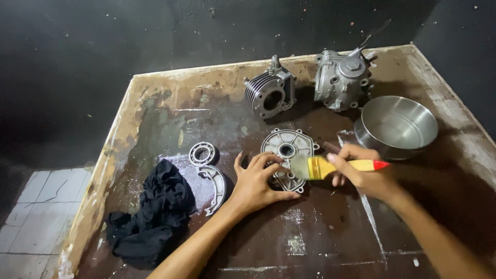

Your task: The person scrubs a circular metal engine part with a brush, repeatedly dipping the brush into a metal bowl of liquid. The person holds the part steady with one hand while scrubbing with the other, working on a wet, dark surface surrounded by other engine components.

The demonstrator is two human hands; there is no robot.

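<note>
Grey cast-metal cover plate [287,150], round with bolt lugs and a central hole, lay flat near the middle of the stained wooden tray [320,232], and your hands hid its lower edge. Your left hand [257,182] pressed on its near side, fingers spread and bent over the rim. Your right hand [361,173] closed around the yellow wooden paintbrush with a red tip [336,166]; its bristles blurred over the plate's right part, so you could not tell exactly where they touched. Just left of the plate sat a steel ball bearing ring [202,153] and a curved grey metal piece [217,186], then a crumpled black cloth [152,214]. Behind stood a finned grey engine cylinder [269,93] and a grey cylinder head [343,78]. A round steel bowl [397,126] sat by your right hand, its contents hard to make out.
</note>
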